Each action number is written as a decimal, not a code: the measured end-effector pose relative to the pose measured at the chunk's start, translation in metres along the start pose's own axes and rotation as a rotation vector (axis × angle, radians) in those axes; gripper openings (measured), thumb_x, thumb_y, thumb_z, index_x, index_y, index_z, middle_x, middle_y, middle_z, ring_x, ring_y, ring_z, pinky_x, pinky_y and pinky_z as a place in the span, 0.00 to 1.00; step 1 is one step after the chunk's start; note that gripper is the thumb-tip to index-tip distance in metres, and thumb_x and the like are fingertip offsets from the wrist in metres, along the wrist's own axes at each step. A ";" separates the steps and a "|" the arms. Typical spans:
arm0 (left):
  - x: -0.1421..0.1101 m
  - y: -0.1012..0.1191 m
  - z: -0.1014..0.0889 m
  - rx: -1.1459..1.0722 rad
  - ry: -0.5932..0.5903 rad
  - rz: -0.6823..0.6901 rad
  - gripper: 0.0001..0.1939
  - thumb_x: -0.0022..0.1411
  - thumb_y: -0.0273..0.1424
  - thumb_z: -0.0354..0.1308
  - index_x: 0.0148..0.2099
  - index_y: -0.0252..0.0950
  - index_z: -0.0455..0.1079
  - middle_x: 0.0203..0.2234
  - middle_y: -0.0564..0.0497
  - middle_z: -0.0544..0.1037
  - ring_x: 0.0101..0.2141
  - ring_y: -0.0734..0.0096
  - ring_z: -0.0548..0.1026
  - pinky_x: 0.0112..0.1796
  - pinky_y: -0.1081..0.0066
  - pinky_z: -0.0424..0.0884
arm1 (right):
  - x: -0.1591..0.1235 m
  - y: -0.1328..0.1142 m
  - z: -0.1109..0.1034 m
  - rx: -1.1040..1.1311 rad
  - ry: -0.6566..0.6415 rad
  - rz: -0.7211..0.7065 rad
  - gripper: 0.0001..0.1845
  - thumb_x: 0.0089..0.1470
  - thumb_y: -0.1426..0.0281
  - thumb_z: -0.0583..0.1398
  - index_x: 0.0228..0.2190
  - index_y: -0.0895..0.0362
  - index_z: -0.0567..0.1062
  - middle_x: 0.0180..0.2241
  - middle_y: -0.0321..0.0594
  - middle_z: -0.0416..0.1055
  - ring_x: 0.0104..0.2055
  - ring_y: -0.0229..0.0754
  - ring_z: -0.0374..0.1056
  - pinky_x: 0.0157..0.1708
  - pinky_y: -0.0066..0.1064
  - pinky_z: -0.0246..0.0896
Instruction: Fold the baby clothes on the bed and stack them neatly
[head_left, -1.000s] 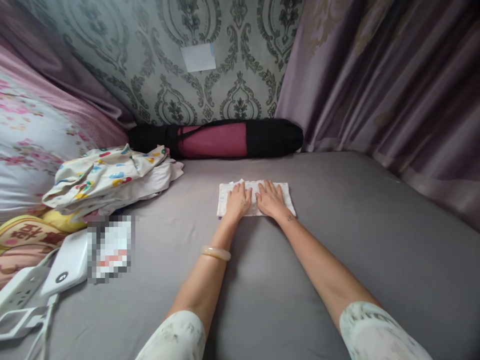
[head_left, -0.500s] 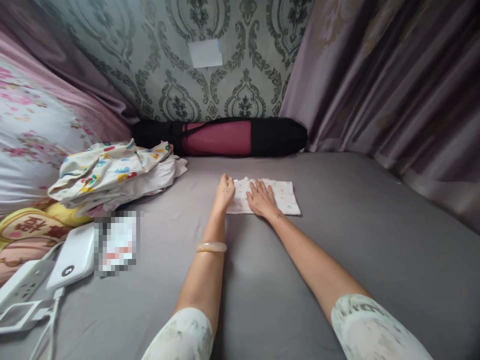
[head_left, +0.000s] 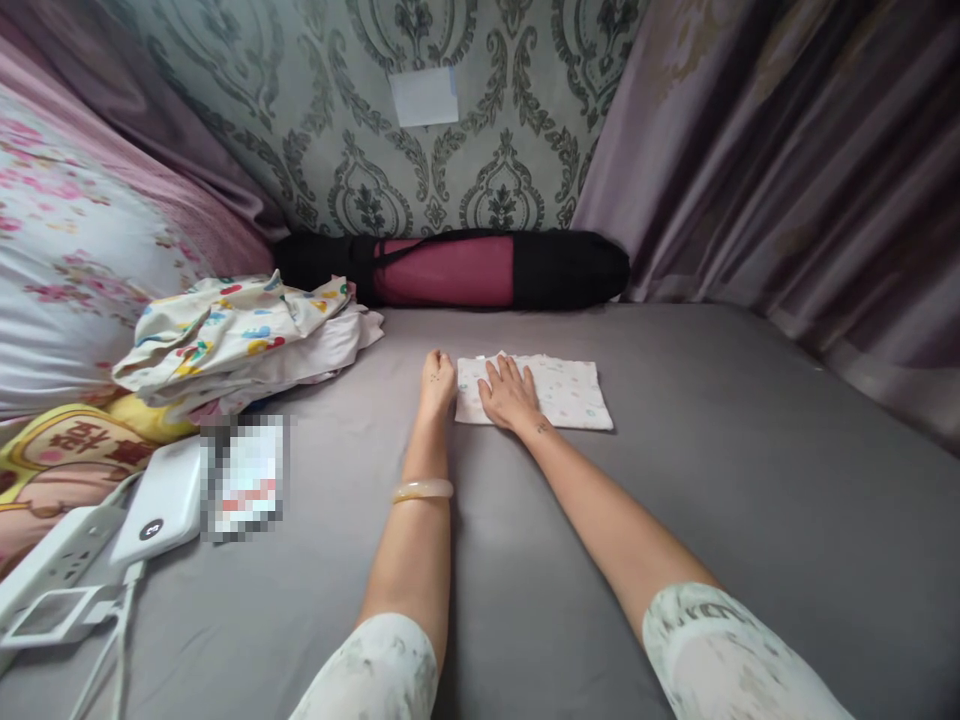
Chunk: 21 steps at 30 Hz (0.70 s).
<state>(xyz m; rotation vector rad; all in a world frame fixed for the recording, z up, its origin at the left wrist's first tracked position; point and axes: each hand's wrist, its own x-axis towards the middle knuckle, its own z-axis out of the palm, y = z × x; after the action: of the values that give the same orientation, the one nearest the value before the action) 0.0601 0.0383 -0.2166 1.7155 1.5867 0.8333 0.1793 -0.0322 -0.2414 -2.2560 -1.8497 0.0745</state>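
Observation:
A folded white cloth (head_left: 568, 388) with a small pastel print lies flat on the grey bed sheet, its long side running left to right. My right hand (head_left: 510, 393) rests palm down on its left half, fingers spread. Just off the cloth's left edge is my left hand (head_left: 439, 382), its fingers curled into a fist and nothing seen in it. That wrist wears a pale bangle (head_left: 423, 490).
A heap of printed clothes (head_left: 232, 330) lies to the left. Nearer are a white power bank (head_left: 163, 495), a power strip (head_left: 64, 550) with cables and a blurred-out item (head_left: 251, 475). A long black and maroon bag (head_left: 450, 272) lies along the wall.
My left hand has moved left from the cloth's edge and its fingers have curled in. My right hand has slid left across the cloth. The view has shifted slightly.

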 end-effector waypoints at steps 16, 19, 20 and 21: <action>0.009 -0.009 0.004 -0.213 0.147 -0.021 0.19 0.67 0.28 0.44 0.57 0.30 0.64 0.57 0.36 0.70 0.59 0.58 0.66 0.59 0.61 0.61 | 0.008 -0.048 0.002 0.064 -0.036 -0.132 0.32 0.63 0.63 0.48 0.65 0.65 0.55 0.68 0.50 0.46 0.70 0.50 0.39 0.66 0.50 0.31; 0.009 -0.011 0.005 -0.187 0.153 -0.010 0.19 0.67 0.28 0.44 0.57 0.29 0.64 0.56 0.34 0.70 0.59 0.58 0.66 0.59 0.62 0.62 | 0.005 -0.046 0.007 0.055 0.015 -0.143 0.32 0.63 0.63 0.49 0.64 0.65 0.57 0.68 0.50 0.48 0.69 0.51 0.41 0.65 0.49 0.32; 0.009 -0.011 0.006 -0.181 0.152 -0.007 0.19 0.67 0.28 0.44 0.57 0.28 0.64 0.56 0.34 0.70 0.59 0.58 0.67 0.58 0.63 0.62 | 0.005 -0.046 0.007 0.055 0.026 -0.144 0.32 0.63 0.63 0.49 0.64 0.64 0.57 0.67 0.51 0.49 0.69 0.51 0.42 0.65 0.49 0.32; 0.008 -0.010 0.006 -0.177 0.152 -0.003 0.19 0.67 0.28 0.44 0.57 0.28 0.64 0.56 0.34 0.70 0.59 0.58 0.67 0.58 0.63 0.62 | 0.005 -0.045 0.008 0.056 0.032 -0.144 0.32 0.63 0.63 0.49 0.64 0.64 0.57 0.67 0.51 0.49 0.69 0.51 0.42 0.65 0.48 0.32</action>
<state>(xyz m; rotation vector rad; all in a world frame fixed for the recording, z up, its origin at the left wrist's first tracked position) 0.0598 0.0467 -0.2286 1.5555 1.5612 1.0915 0.1352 -0.0184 -0.2392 -2.0679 -1.9617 0.0651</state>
